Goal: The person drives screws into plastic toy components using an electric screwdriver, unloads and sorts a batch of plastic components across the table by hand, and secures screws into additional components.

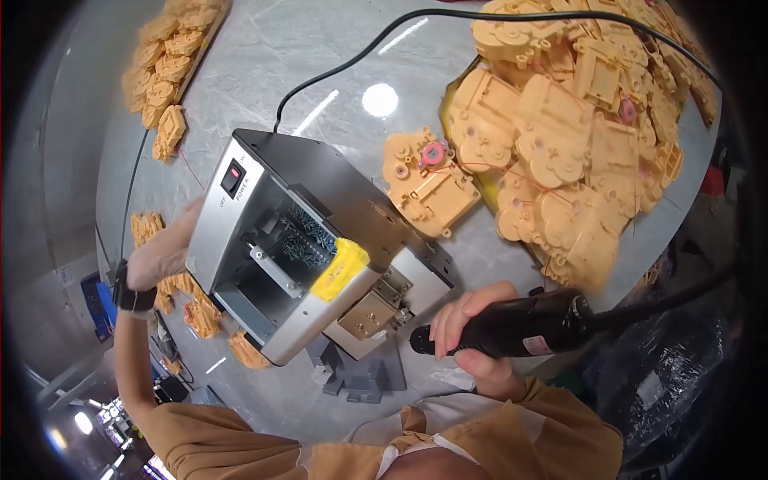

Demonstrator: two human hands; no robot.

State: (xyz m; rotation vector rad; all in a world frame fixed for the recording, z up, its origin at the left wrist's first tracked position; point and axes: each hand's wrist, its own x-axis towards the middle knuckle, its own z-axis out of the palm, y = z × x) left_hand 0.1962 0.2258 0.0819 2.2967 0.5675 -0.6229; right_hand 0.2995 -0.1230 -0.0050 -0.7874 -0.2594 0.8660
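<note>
My right hand [480, 328] is wrapped round a black electric screwdriver [528, 326], whose cable runs off to the right. The screwdriver's tip end points left, near the front of a metal screw feeder [308, 172]. Inside the feeder's open top lie many small screws [308, 236], and yellow tape [340, 270] covers part of its rim. My left hand [164, 252], with a black band [134, 298] at the wrist, reaches past the feeder's far left side. It is blurred and its fingers are hidden there. Orange plastic housings [196, 308] lie close to that hand.
A large pile of orange housings [552, 136] fills the right side. One housing with a pink round part [432, 154] lies beside the feeder. More housings [172, 60] are stacked at the upper left. A grey fixture [360, 380] sits in front of me. A black cable [400, 28] crosses the table.
</note>
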